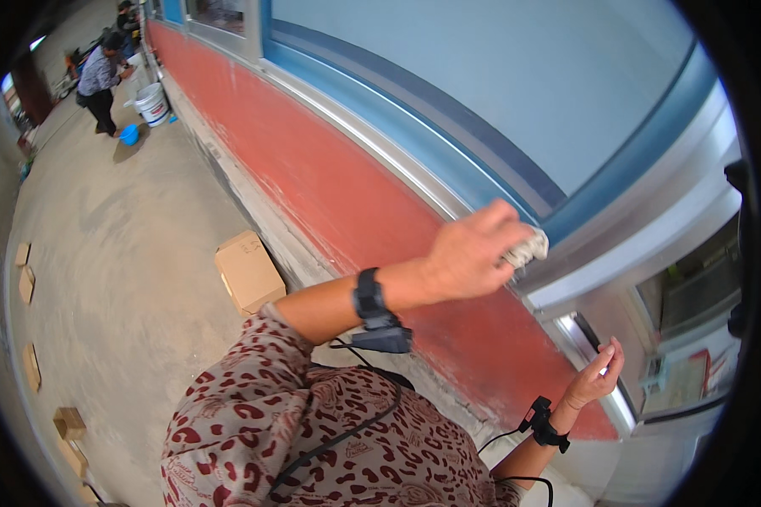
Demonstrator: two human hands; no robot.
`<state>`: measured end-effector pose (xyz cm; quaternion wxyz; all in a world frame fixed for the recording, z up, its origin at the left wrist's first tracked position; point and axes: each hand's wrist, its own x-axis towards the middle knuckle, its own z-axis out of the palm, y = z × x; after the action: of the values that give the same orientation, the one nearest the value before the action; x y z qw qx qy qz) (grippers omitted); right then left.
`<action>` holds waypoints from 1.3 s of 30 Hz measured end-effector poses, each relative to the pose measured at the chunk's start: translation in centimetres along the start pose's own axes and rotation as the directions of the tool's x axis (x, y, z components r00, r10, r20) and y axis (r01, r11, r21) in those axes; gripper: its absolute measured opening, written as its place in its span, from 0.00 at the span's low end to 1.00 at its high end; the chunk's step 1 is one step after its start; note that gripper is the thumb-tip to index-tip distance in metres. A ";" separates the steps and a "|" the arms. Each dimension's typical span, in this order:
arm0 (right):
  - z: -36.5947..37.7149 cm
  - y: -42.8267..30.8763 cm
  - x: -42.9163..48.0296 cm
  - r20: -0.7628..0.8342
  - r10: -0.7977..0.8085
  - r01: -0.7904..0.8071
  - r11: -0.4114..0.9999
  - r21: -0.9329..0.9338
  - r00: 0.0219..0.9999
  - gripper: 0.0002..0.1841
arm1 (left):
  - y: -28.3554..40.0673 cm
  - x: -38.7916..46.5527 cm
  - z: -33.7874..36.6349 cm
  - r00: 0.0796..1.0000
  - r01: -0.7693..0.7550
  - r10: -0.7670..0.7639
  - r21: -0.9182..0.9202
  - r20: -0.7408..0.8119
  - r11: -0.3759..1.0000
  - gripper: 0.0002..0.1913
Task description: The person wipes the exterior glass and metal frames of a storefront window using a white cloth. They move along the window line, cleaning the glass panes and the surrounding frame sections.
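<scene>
My left hand (475,253) grips a crumpled pale cloth (527,250) at the lower corner of a large blue-framed window (368,101). The cloth is close to the metal sill; the hand is slightly blurred. Lower on the right, my right hand (596,377) is raised beside a silver metal window frame (624,405), its fingers curled toward the thumb. A small white spot shows between them, and whether it is a held thing cannot be told. Both wrists wear black straps with devices and cables.
Below the windows runs a red painted wall (355,209). A cardboard box (250,272) lies on the concrete floor (146,253), with several smaller boxes along the far left. Farther off, a person (100,79) bends near a white bucket (152,104) and a blue basin (129,134).
</scene>
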<state>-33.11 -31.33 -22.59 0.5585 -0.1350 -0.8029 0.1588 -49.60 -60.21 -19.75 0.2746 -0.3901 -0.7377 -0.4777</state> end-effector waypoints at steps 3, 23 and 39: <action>1.7 1.7 0.3 -0.119 -0.100 0.084 0.988 -0.128 0.988 0.09 | -0.8 0.4 0.9 0.977 -0.195 0.209 0.218 -0.043 0.956 0.18; 2.5 4.0 -1.1 -0.152 -0.242 0.203 0.951 -0.231 0.958 0.09 | -30.8 3.3 -23.0 0.945 0.303 -0.017 0.854 -0.327 0.424 0.14; 2.8 4.1 -1.4 -0.173 -0.214 0.163 0.950 -0.266 0.962 0.07 | -37.0 6.7 -30.2 0.817 0.505 -0.426 0.839 -0.388 0.204 0.15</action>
<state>-35.14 -28.42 -26.33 0.6273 -0.1416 -0.7657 -0.0120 -83.27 -94.72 -20.80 0.3121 0.0884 -0.9442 -0.0572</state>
